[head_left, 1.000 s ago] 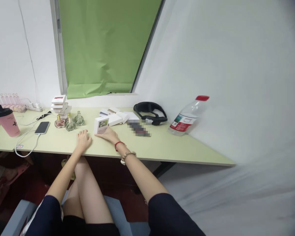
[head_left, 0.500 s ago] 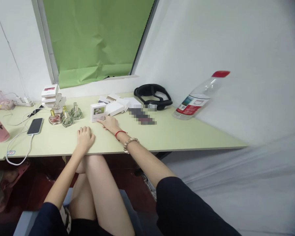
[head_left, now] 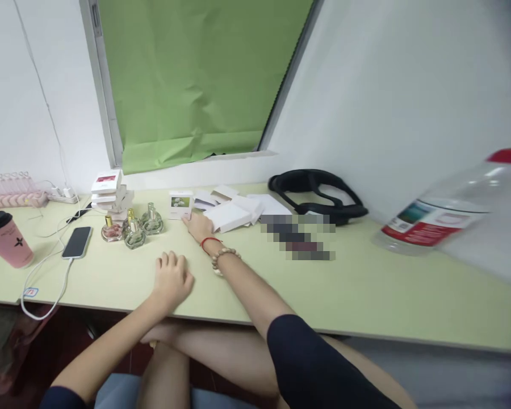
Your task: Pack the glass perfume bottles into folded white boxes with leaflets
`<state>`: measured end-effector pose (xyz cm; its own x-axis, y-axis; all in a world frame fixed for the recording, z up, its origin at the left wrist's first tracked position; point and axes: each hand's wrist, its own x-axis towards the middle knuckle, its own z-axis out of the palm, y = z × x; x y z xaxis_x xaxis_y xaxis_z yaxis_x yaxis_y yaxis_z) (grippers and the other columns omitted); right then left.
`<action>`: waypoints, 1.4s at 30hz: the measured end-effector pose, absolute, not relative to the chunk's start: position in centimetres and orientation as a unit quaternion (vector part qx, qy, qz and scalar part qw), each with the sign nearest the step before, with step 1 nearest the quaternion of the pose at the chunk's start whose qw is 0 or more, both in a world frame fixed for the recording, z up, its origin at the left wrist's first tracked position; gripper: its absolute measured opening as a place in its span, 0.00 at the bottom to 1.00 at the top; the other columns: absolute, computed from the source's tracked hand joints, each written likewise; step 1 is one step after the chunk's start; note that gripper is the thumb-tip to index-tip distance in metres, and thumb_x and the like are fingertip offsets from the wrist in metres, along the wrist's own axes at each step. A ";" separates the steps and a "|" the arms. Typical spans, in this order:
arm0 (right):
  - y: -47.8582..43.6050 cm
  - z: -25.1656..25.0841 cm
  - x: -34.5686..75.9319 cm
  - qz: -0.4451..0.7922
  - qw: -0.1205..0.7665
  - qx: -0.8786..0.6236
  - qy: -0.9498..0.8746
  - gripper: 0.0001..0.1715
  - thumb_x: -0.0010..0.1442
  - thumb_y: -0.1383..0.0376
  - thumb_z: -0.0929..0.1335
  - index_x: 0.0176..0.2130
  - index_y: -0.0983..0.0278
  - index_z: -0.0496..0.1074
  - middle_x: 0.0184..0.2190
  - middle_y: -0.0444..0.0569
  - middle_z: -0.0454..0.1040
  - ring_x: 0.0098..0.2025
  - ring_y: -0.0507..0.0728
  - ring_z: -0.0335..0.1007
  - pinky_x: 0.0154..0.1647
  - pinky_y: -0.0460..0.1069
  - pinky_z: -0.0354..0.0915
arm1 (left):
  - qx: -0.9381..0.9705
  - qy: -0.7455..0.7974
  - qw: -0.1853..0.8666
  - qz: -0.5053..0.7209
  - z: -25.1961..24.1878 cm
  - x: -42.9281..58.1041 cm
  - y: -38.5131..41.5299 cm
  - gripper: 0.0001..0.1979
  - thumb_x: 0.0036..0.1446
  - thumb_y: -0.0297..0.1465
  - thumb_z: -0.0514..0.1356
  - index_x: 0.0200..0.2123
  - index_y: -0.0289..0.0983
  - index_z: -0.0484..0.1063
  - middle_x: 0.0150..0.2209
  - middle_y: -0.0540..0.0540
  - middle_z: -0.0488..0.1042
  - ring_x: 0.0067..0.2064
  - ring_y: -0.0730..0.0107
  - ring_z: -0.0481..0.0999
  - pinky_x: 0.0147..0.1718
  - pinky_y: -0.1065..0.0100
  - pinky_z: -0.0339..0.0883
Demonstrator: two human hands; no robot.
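Observation:
A small white box [head_left: 180, 205] with a picture of white flowers stands upright near the back of the table. My right hand [head_left: 199, 226], with a red string and a beaded bracelet at its wrist, has its fingers at the box's lower right corner, gripping it. Palm down on the tabletop, my left hand [head_left: 173, 278] rests with slightly bent fingers, nothing in it. To the left of the box sit several glass perfume bottles, among them a pink one [head_left: 112, 231] with a gold top and a clear one [head_left: 152, 221] with a silver top.
Behind the bottles rises a stack of white boxes [head_left: 107, 190]. White cartons [head_left: 230, 217] lie right of my right hand, beside a black headset [head_left: 317, 196]. A tilted water bottle [head_left: 430, 224] is at the right. A phone [head_left: 77, 242] with cable and a pink cup [head_left: 11, 241] are left.
My right hand and the flower box have shifted left and back, relative to the bottles and cartons. The view has turned and come closer to the table. My left hand still rests on the table.

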<state>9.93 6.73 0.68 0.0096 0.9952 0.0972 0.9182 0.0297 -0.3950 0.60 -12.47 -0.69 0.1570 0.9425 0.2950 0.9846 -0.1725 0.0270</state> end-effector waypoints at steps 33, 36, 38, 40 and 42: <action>11.9 -1.2 7.4 0.084 0.247 -0.463 -0.847 0.21 0.64 0.61 0.63 0.56 0.59 0.69 0.56 0.54 0.67 0.58 0.61 0.59 0.59 0.58 0.53 | -0.880 -0.404 0.072 -0.241 -2.0 1.2 1.8 0.20 0.60 0.34 0.52 0.18 0.34 0.71 0.18 0.45 0.73 0.18 0.73 0.67 0.19 0.70 0.52; 12.1 -1.5 7.8 0.093 0.228 -0.482 -0.841 0.26 0.65 0.57 0.62 0.60 0.60 0.66 0.59 0.57 0.63 0.59 0.64 0.58 0.60 0.61 0.52 | -0.878 -0.418 0.063 -0.225 -1.4 1.3 1.6 0.20 0.60 0.34 0.52 0.19 0.34 0.72 0.20 0.44 0.74 0.19 0.72 0.68 0.20 0.70 0.55; 12.0 -1.4 8.2 0.097 0.216 -0.477 -0.847 0.27 0.66 0.56 0.61 0.62 0.61 0.64 0.61 0.57 0.61 0.62 0.64 0.56 0.62 0.61 0.50 | -0.877 -0.425 0.062 -0.215 -1.1 1.4 1.3 0.20 0.61 0.34 0.52 0.20 0.34 0.73 0.21 0.44 0.75 0.20 0.71 0.69 0.22 0.69 0.57; 11.6 -1.2 8.6 0.105 0.204 -0.454 -0.861 0.27 0.67 0.57 0.61 0.62 0.60 0.63 0.64 0.54 0.60 0.65 0.62 0.52 0.65 0.60 0.47 | -0.877 -0.428 0.067 -0.208 -0.9 1.4 1.0 0.20 0.61 0.34 0.51 0.20 0.34 0.73 0.21 0.43 0.75 0.21 0.70 0.70 0.22 0.69 0.58; 10.9 -1.0 8.9 0.114 0.196 -0.431 -0.874 0.26 0.68 0.57 0.60 0.62 0.60 0.63 0.65 0.52 0.59 0.68 0.59 0.49 0.67 0.58 0.45 | -0.880 -0.422 0.075 -0.207 -0.8 1.3 0.7 0.20 0.61 0.33 0.51 0.20 0.34 0.72 0.21 0.43 0.74 0.21 0.69 0.70 0.22 0.69 0.58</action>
<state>8.94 10.87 -1.01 -0.5519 0.7971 0.2449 0.7077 0.6031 -0.3679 1.29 0.71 -0.76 0.5590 0.7108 0.4269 0.7725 -0.6336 0.0433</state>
